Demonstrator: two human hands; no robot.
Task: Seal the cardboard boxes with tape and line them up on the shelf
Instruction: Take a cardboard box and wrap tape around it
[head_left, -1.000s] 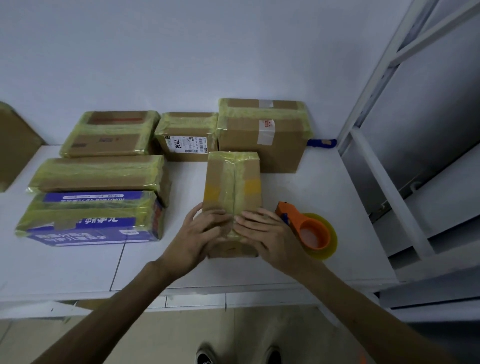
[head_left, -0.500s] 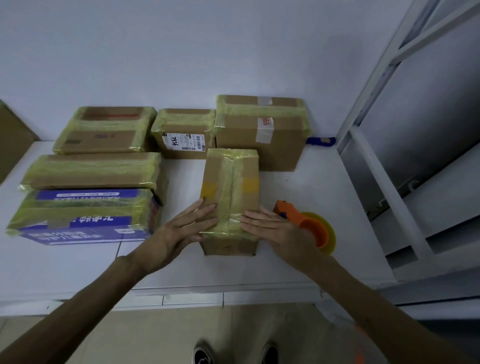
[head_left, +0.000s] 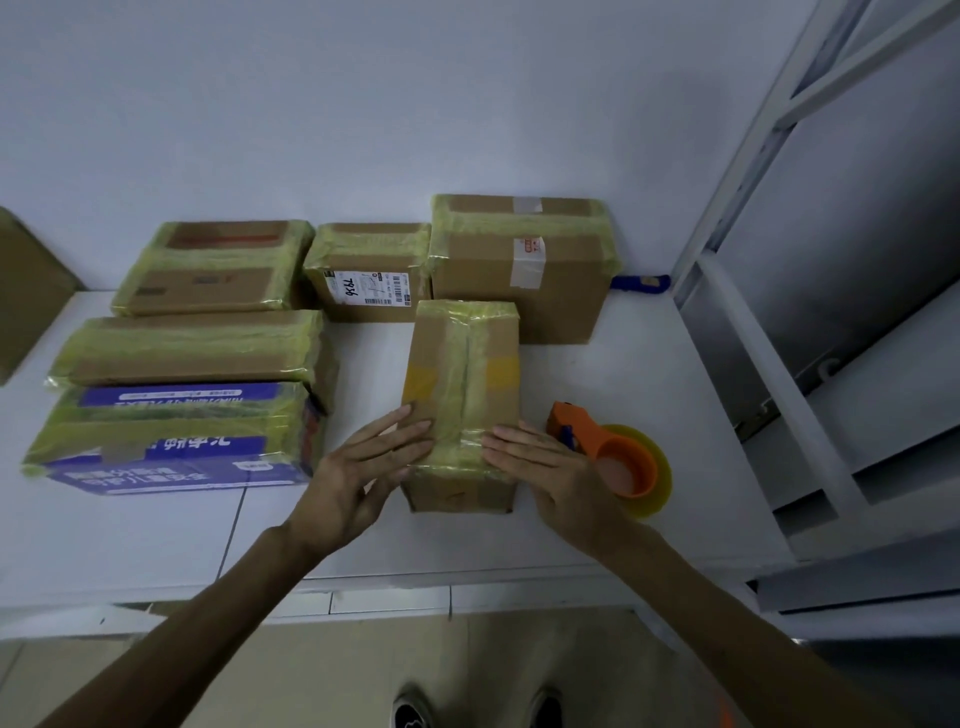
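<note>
Left hand (head_left: 358, 467) and right hand (head_left: 556, 467) just press flat-fingered, no grip, on the yellow-taped brown cardboard box (head_left: 462, 364) mid-frame, so it might skid.

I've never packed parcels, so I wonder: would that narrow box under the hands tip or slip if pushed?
The narrow box lies flat on the white shelf, so tipping seems unlikely. Glossy tape wraps it, so it may feel slick. Its edges look square, so it probably stays stiff when lifted.
</note>
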